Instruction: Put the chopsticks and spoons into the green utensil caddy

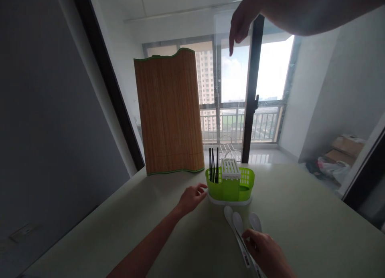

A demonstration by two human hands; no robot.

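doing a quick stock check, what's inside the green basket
Dark chopsticks stand in the left part of the green basket, and a white rack sits over its middle. Anything under the rack or low behind the basket's front is hidden.

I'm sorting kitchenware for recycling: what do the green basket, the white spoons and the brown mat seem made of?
Green basket: probably smooth plastic, judging by its even colour and moulded-looking holes.
White spoons: smooth and plain white; plastic, melamine or ceramic, can't tell which.
Brown mat: likely bamboo or wood strips, matte, from the fine vertical lines.
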